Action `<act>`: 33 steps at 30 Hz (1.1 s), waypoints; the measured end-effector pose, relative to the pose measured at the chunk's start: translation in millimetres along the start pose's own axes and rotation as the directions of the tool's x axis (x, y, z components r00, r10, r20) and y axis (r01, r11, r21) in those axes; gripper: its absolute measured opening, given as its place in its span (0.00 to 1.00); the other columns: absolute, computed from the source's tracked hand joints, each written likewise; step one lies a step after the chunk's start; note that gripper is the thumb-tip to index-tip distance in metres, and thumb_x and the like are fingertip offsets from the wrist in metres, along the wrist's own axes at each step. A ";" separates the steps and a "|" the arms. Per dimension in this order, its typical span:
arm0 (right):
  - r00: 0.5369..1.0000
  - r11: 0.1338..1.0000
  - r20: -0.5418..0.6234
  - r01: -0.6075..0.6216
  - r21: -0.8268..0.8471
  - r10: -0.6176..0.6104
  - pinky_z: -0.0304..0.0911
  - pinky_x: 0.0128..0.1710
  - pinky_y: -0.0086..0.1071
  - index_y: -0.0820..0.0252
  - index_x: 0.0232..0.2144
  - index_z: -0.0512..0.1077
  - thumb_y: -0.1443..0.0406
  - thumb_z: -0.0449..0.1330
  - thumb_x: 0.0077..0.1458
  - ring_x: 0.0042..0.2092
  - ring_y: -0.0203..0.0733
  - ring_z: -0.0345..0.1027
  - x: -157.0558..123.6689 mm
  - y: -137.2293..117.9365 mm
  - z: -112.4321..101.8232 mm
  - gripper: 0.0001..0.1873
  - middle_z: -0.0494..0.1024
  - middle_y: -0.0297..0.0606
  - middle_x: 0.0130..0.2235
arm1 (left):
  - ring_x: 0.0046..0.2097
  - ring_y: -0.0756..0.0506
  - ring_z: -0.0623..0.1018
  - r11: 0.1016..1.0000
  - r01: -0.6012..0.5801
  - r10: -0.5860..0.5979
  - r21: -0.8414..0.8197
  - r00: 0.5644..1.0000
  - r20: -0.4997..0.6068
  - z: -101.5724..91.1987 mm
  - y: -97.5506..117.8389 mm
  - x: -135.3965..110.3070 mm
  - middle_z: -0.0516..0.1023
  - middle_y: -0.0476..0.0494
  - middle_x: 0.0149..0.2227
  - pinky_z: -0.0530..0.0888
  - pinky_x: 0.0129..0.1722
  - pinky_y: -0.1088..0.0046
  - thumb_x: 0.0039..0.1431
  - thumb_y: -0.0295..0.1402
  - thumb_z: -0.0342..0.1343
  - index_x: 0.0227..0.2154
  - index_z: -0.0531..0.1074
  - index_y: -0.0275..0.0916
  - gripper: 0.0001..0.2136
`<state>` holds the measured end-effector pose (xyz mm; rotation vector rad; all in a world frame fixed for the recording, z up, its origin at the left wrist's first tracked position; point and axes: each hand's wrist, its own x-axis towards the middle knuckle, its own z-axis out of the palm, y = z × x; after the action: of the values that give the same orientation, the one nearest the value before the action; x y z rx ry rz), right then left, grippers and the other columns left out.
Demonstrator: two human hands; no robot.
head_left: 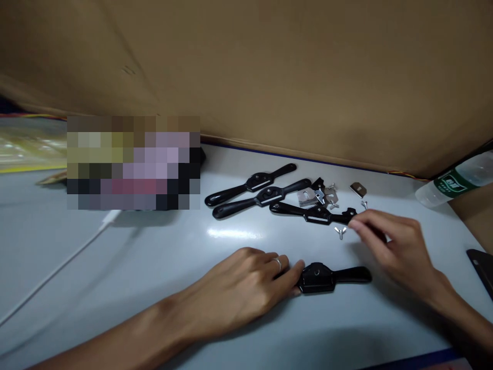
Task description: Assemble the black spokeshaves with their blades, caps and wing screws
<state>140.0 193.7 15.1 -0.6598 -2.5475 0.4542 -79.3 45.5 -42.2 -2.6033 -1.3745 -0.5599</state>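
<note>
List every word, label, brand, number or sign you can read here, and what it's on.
None reads with certainty.
Bottle's green label: white characters, tilted, too small and blurred to read.
Brown wall panel: faint dark strokes, not readable as text.
Black tool at the left hand: no legible lettering.

Nearest tool (318, 277) partly hidden, bottle (451, 181) cut off

A pale table (154, 252) bears black spokeshaves (269, 194), blades (358, 189), wing screws (340, 233) and a bottle (450, 185).
</note>
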 end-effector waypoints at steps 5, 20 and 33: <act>0.991 0.978 0.133 0.025 -0.207 0.003 0.60 0.30 0.33 0.56 0.33 0.74 0.65 0.55 0.64 0.30 0.39 0.71 2.3 23.0 -16.7 0.09 0.80 0.36 0.32 | 0.23 0.48 0.73 1.000 -0.008 0.008 -0.003 1.000 -0.014 -0.9 0.3 0.3 0.76 0.49 0.28 0.65 0.21 0.68 0.73 0.31 0.46 0.49 0.67 0.30 0.10; 0.917 0.946 0.399 0.149 -0.288 -0.023 0.62 0.33 0.35 0.59 0.38 0.73 0.65 0.47 0.71 0.33 0.42 0.72 -0.8 36.7 4.7 0.15 0.79 0.40 0.35 | 0.23 0.48 0.73 1.000 -0.006 0.006 0.005 1.000 -0.008 0.4 -0.5 -1.6 0.76 0.48 0.28 0.64 0.21 0.67 0.75 0.31 0.39 0.49 0.68 0.31 0.13; 0.840 0.385 0.452 -0.541 0.748 0.301 0.71 0.34 0.35 0.58 0.28 0.68 0.60 0.62 0.60 0.33 0.40 0.76 0.0 1.0 13.4 0.11 0.83 0.40 0.34 | 0.22 0.48 0.71 1.000 -0.003 0.002 -0.010 1.000 -0.007 -0.7 0.6 -0.2 0.75 0.50 0.27 0.63 0.20 0.67 0.74 0.31 0.44 0.49 0.67 0.31 0.11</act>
<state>133.6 192.0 3.4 -0.8597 -1.8602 1.9519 -79.0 44.8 -41.6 -2.6079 -1.3696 -0.5770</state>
